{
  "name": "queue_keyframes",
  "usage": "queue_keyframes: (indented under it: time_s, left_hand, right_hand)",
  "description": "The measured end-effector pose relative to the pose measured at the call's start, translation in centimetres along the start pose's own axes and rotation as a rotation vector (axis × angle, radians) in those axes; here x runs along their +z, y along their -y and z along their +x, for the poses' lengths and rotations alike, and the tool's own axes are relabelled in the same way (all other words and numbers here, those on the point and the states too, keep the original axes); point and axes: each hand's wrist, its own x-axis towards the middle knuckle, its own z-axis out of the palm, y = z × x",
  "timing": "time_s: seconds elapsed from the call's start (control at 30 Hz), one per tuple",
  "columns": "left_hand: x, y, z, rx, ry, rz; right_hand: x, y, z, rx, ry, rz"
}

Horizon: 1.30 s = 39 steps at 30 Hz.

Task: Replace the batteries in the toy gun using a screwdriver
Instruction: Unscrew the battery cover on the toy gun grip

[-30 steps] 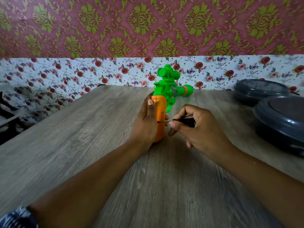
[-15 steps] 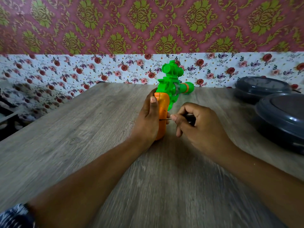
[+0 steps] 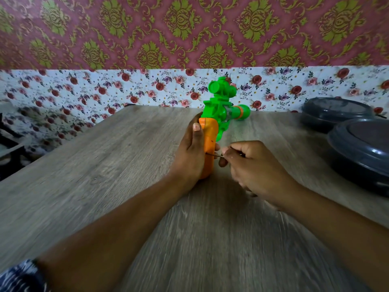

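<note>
Where the picture begins at its near edge, a patterned sleeve (image 3: 20, 277) is cut off at the lower left corner, and both forearms reach forward over the grey wood-grain worktop (image 3: 88, 186). Beyond them the toy gun (image 3: 219, 121) stands on the worktop with its orange grip down and its green body and scope on top, the barrel pointing right. On the gun's left side the left hand (image 3: 189, 157) grips the orange part, thumb lying up along it and fingers curled round behind, mostly hidden. Just right of the gun the right hand (image 3: 252, 167) pinches the screwdriver (image 3: 212, 155); only its thin shaft shows, tip touching the grip, the handle hidden inside curled, blurred fingers. No writing can be read on the gun. Further right of the gun, two dark lidded containers (image 3: 357, 144) sit overlapping, the nearer cut off by the frame. Behind the gun rises floral wallpaper (image 3: 126, 89).
</note>
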Motion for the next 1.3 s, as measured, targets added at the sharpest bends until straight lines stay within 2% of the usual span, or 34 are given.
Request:
queue_keyframes:
  time_s: [0.07, 0.27, 0.4, 0.53, 0.6, 0.8, 0.97, 1.2, 1.3]
  left_hand:
    - [0.1, 0.1, 0.1, 0.007, -0.004, -0.001]
    - [0.2, 0.3, 0.3, -0.039, -0.015, -0.048]
    - [0.2, 0.1, 0.0, -0.01, -0.018, 0.008]
    - [0.0, 0.2, 0.0, -0.006, -0.044, 0.026]
    - [0.1, 0.3, 0.0, -0.003, -0.047, 0.043]
    - [0.3, -0.2, -0.4, 0.035, 0.014, 0.038]
    - [0.4, -0.2, -0.3, 0.003, -0.002, -0.019]
    - [0.3, -0.3, -0.5, 0.015, -0.007, 0.043]
    - [0.2, -0.3, -0.4, 0.001, -0.01, -0.001]
  right_hand:
    - [-0.1, 0.2, 0.0, 0.051, 0.011, 0.091]
    - [-0.2, 0.5, -0.3, -0.031, -0.029, 0.19]
    - [-0.3, 0.4, -0.5, -0.132, -0.117, 0.046]
    - [0.1, 0.5, -1.0, -0.196, -0.099, -0.129]
    - [0.3, 0.7, -1.0, -0.171, -0.075, -0.183]
    - [-0.5, 1.0, -0.3, 0.016, -0.07, -0.086]
    - [-0.8, 1.1, -0.5, 0.042, -0.005, 0.072]
    - [-0.8, 1.2, -0.7, -0.028, -0.096, 0.23]
    - [-0.6, 1.2, -0.7, -0.007, -0.094, 0.133]
